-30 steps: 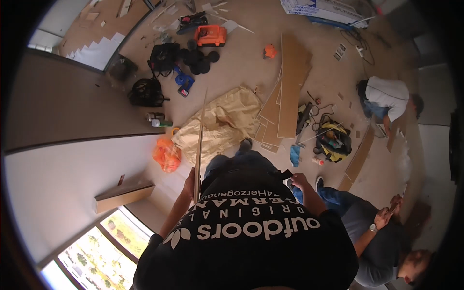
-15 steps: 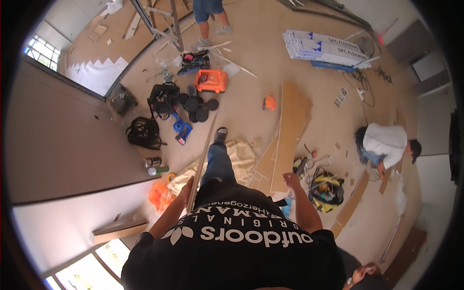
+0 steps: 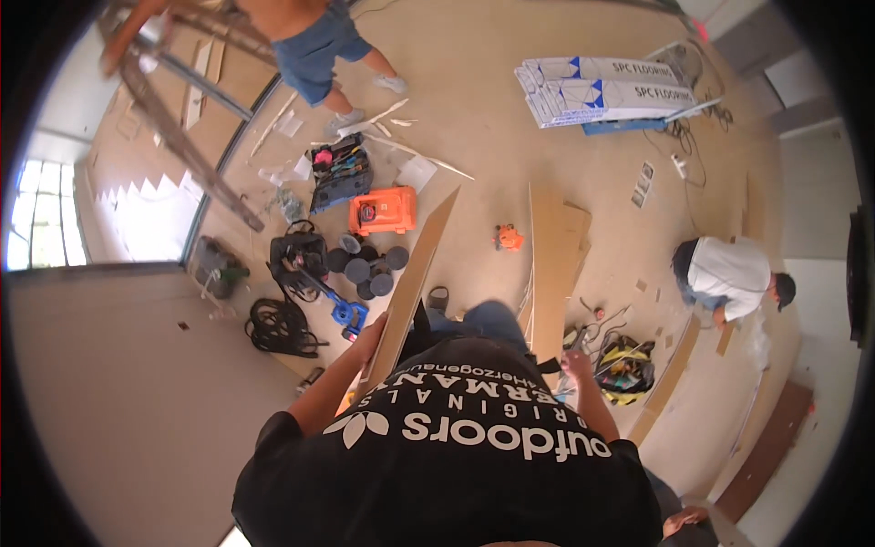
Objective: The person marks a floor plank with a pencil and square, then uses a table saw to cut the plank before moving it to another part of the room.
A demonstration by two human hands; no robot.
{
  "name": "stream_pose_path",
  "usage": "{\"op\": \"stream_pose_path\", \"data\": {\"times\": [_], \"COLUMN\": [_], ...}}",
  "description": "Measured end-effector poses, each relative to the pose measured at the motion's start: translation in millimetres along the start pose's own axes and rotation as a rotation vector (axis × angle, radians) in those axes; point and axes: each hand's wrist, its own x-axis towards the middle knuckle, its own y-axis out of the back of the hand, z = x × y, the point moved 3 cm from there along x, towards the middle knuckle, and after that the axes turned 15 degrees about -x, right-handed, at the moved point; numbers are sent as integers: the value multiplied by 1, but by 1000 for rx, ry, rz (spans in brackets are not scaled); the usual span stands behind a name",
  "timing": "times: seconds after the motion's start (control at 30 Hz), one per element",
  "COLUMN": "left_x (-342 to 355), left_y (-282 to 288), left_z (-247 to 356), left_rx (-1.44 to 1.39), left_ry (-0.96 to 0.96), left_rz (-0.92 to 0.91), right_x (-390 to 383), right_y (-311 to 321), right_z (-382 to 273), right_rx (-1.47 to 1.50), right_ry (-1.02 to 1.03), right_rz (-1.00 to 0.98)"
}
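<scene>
My left hand [image 3: 369, 339] is closed on the edge of a long flooring plank [image 3: 412, 283]. The plank stands on edge, tilted at my left side, its far end pointing ahead. My right hand [image 3: 576, 365] hangs by my right hip, fingers loosely bent and somewhat apart, with nothing seen in them. It is nearest a stack of brown planks [image 3: 549, 264] on the floor and a yellow-black tool bag [image 3: 626, 365].
An orange case [image 3: 383, 210], a toolbox [image 3: 341, 171], black discs [image 3: 357, 271], a blue power tool [image 3: 348, 314] and coiled cable [image 3: 276, 326] lie left. Flooring boxes [image 3: 597, 91] sit far right. A person [image 3: 729, 273] crouches right; another [image 3: 314, 55] handles a ladder [image 3: 173, 128].
The plank in my left hand has turned, showing its broad face. My right hand has dropped slightly toward my hip. The far person and the ladder have come closer on the left.
</scene>
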Motion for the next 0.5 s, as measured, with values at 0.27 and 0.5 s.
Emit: {"op": "stream_pose_path", "data": {"times": [0.27, 0.5], "left_x": [179, 234], "left_y": [10, -88], "left_z": [144, 340], "left_rx": [25, 27], "left_ry": [-96, -115], "left_rz": [92, 70], "right_x": [113, 301], "right_y": [38, 173], "right_z": [-195, -218], "right_rx": [-343, -471], "right_ry": [89, 58], "right_rz": [-84, -417]}}
